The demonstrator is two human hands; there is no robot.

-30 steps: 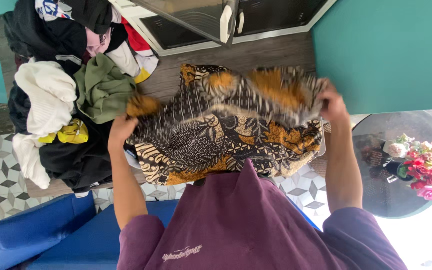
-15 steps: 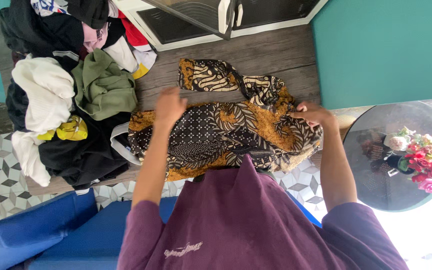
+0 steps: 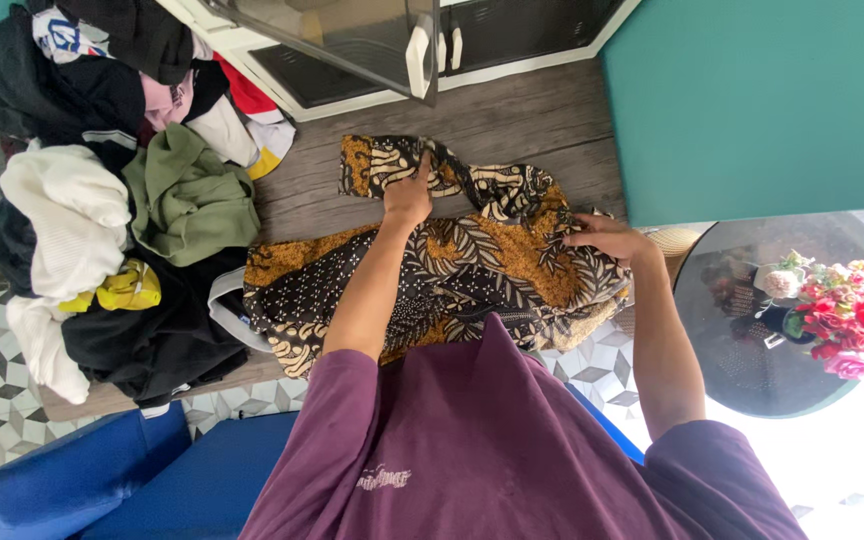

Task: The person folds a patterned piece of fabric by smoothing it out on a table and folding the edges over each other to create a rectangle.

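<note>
Batik-patterned brown and black cloth garment (image 3: 452,270), soft and limp: I pinch its upper sleeve with left hand (image 3: 409,197); right hand (image 3: 607,238) presses flat at centre-right edge.

Left hand (image 3: 410,198) extended forward, palm down; right hand (image 3: 607,238) nearer body, fingers curled

Patterned garment (image 3: 452,270) spread on wooden table (image 3: 542,110), clothes pile (image 3: 102,220) just left of it on same table, cabinet (image 3: 392,40) behind, round glass table (image 3: 742,330) with flowers (image 3: 822,310) to right, both hands lay on garment.
</note>
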